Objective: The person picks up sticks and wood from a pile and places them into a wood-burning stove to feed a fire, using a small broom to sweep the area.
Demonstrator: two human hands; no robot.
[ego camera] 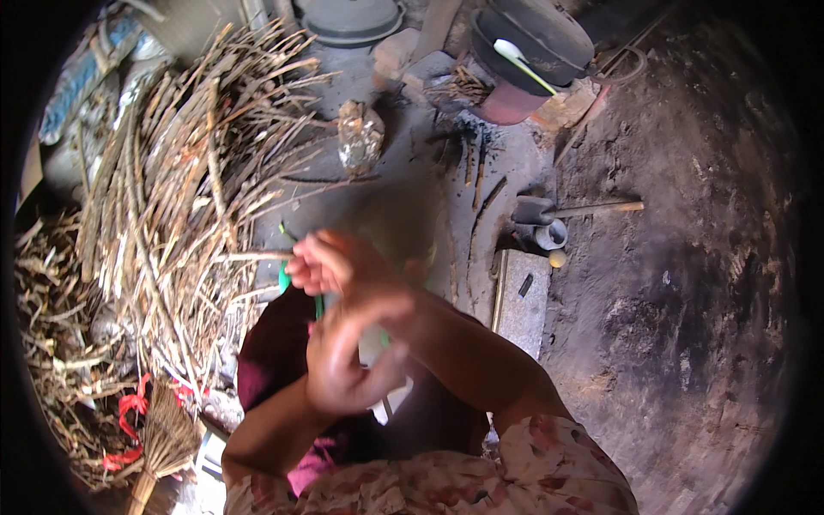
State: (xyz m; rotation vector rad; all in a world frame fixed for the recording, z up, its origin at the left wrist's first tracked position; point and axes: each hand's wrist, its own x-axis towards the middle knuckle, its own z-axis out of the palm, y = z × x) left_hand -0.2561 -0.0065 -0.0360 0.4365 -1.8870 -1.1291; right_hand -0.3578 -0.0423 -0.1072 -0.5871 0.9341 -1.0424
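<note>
My right hand [325,264] reaches forward over my lap with its fingers curled. The end of a thin stick [257,255] meets its fingertips; whether they grip it or only pass in front of it, I cannot tell. My left hand [344,364] is blurred, its thumb apart from its fingers, and the fingers lie against or just beside my right wrist. Nothing shows between its thumb and fingers as held. Bits of a green object [284,277] show beside and below the right hand, mostly covered. Dark maroon cloth [273,351] covers my knees.
A large heap of dry sticks [174,174] fills the left. A straw broom [164,425] lies below it. Ahead stand a blackened pot [534,48], a stone block [360,138] and a lidded pan [353,19]. To the right are a small shovel [534,210], a pale slab [523,309] and a sooty wall [676,257].
</note>
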